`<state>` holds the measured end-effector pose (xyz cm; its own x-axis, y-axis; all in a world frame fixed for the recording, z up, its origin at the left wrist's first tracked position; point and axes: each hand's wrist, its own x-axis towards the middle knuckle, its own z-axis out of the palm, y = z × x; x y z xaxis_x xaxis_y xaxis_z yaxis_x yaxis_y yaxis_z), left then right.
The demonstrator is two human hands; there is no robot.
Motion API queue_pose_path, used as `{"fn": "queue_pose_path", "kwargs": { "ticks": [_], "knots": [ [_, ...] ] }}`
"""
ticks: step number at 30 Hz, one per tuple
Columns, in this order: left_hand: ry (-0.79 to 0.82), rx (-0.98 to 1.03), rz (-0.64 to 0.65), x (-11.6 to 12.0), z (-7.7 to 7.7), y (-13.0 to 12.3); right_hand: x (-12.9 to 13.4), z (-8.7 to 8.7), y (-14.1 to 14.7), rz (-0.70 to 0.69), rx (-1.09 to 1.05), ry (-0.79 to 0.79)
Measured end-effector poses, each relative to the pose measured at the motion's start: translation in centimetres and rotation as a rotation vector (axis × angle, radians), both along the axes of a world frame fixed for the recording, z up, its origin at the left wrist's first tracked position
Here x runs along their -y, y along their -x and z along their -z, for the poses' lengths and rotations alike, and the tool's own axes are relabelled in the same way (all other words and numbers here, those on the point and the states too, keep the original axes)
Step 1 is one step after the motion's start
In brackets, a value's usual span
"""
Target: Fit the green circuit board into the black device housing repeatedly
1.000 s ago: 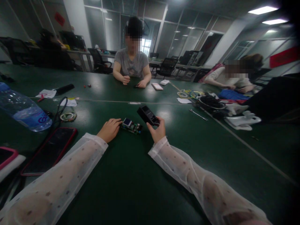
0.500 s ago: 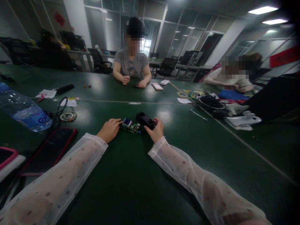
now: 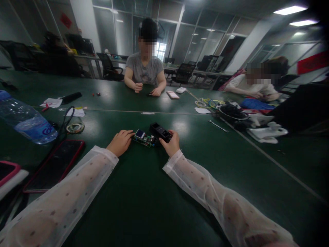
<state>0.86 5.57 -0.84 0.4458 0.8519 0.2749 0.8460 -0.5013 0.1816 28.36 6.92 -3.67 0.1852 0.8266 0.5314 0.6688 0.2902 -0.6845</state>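
A green circuit board [image 3: 147, 140] with a small screen lies on the dark green table [image 3: 128, 192] in the middle of the view. My left hand [image 3: 120, 143] rests flat at the board's left end, its fingertips at the edge by the screen and its fingers stretched out. To the right of the board, my right hand [image 3: 172, 142] grips the near right end of a black plastic case [image 3: 158, 130] between thumb and fingers. The case has cut-outs in its face and sits tilted beside the board, close to its right end.
On the left are a water bottle [image 3: 36, 127], a red-edged phone [image 3: 55, 166] and a cable coil [image 3: 75, 128]. A wrench [image 3: 218, 126] and piled cables [image 3: 231, 111] lie to the right. Across the table sits a person in grey [image 3: 145, 70]; another person [image 3: 253, 85] sits at the right.
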Motion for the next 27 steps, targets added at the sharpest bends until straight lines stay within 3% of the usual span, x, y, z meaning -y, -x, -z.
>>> {"fn": "queue_pose_path", "kwargs": {
  "ticks": [27],
  "knots": [
    [-0.001,0.017,0.004,-0.12,0.16,0.07,0.02,-0.09,-0.08,-0.054,-0.081,0.028]
  ]
}}
